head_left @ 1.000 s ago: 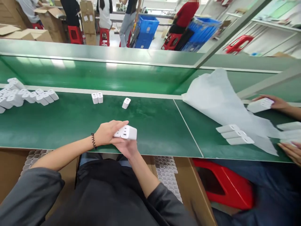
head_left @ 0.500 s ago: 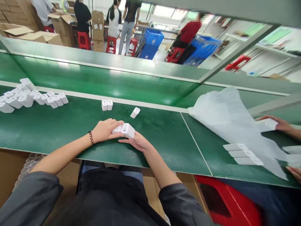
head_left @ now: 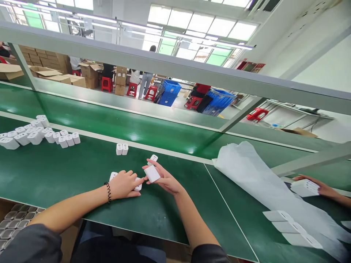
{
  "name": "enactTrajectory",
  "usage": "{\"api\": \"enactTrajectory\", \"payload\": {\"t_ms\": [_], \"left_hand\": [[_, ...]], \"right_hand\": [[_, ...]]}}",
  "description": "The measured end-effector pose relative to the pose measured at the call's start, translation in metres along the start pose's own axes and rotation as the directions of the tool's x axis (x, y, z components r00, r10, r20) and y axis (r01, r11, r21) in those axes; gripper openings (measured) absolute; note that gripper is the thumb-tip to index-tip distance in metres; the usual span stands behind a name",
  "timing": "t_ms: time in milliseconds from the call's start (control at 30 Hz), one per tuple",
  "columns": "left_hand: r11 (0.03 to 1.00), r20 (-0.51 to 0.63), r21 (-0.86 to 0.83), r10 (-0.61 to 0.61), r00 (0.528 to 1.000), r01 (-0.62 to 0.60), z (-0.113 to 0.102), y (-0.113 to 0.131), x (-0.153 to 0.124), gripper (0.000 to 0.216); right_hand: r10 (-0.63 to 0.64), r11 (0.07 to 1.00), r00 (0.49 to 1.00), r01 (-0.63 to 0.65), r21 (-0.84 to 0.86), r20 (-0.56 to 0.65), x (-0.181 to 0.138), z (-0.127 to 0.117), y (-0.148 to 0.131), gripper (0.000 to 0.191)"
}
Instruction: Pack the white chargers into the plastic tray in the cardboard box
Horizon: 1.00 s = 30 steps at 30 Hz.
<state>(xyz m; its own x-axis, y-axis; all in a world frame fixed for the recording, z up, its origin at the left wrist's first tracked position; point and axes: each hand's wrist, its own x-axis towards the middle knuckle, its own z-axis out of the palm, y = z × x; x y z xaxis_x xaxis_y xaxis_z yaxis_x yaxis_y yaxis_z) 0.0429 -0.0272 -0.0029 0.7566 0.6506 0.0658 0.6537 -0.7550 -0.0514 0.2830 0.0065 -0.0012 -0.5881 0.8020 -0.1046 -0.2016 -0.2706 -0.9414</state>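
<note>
My right hand (head_left: 168,182) grips a white charger (head_left: 152,174) between thumb and fingers, a blank face of it toward me. Low over the green tabletop, my left hand (head_left: 124,184) has its fingers closed around another white charger (head_left: 138,185), mostly hidden by the fingers. Just beyond the left knuckles a further charger (head_left: 113,176) is partly covered. Behind my right fingertips stands a single charger (head_left: 154,158), ports up. Farther back, a pair of chargers (head_left: 122,149) stand side by side.
Many white chargers (head_left: 35,136) cluster at the left. On the right, a white foam sheet (head_left: 246,171) lies beside a row of chargers (head_left: 293,228); a co-worker's hand (head_left: 327,190) holds several more. A metal frame (head_left: 164,62) crosses above the bench. A tray of clear cups (head_left: 16,223) is below left.
The view has tilted up. My hands have moved slightly apart, the left lower onto the table. The right hand's charger has turned from ports showing to a blank face.
</note>
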Motion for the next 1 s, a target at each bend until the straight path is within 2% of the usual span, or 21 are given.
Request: {"api": "enactTrajectory", "payload": {"t_ms": [100,200,300,400,467,567,667,767,900,1000], "left_hand": [[1.0,-0.026,0.006,0.022,0.999,-0.021,0.001,-0.001,-0.002,0.058],[1.0,-0.051,-0.006,0.02,0.998,-0.02,0.003,0.0,-0.005,0.059],[0.998,-0.117,-0.059,0.014,0.993,-0.021,0.001,-0.003,-0.009,0.071],[0.975,-0.148,-0.223,-0.026,0.989,-0.008,-0.009,-0.015,-0.013,0.076],[0.944,-0.097,-0.33,-0.053,0.994,0.018,-0.017,-0.028,-0.015,0.077],[0.916,0.069,-0.395,-0.041,0.997,0.065,-0.028,-0.048,-0.017,0.083],[0.904,0.255,-0.42,0.031,0.966,0.082,-0.034,-0.063,-0.019,0.093],[0.907,0.384,-0.405,0.057,0.922,0.113,-0.04,-0.07,-0.023,0.098],[0.918,0.461,-0.362,0.027,0.887,0.16,-0.044,-0.07,-0.024,0.094],[0.923,0.473,-0.35,0.027,0.881,0.159,-0.043,-0.068,-0.021,0.088]], "right_hand": [[-0.035,0.999,0.994,0.031,0.039,0.099,0.013,0.001,0.002,0.082],[-0.069,0.995,0.99,0.06,0.079,0.12,0.016,-0.001,0.012,0.082],[-0.12,0.992,0.993,0.119,0.046,0.014,0.014,-0.006,0.019,0.068],[-0.126,0.991,0.989,0.122,-0.054,-0.079,0.013,-0.01,0.018,0.053],[-0.105,0.988,0.991,0.094,-0.124,-0.083,0.01,-0.012,0.015,0.051],[-0.082,0.973,0.995,0.067,-0.221,-0.06,0.005,-0.013,0.009,0.055],[-0.045,0.937,0.999,0.037,-0.346,-0.013,0.001,-0.014,0.005,0.054],[-0.032,0.9,0.996,0.064,-0.432,0.081,-0.003,-0.013,0.002,0.053],[0.0,0.901,0.977,0.091,-0.424,0.211,-0.007,-0.012,-0.001,0.052],[-0.002,0.915,0.976,0.09,-0.394,0.218,-0.007,-0.012,0.0,0.053]]}}
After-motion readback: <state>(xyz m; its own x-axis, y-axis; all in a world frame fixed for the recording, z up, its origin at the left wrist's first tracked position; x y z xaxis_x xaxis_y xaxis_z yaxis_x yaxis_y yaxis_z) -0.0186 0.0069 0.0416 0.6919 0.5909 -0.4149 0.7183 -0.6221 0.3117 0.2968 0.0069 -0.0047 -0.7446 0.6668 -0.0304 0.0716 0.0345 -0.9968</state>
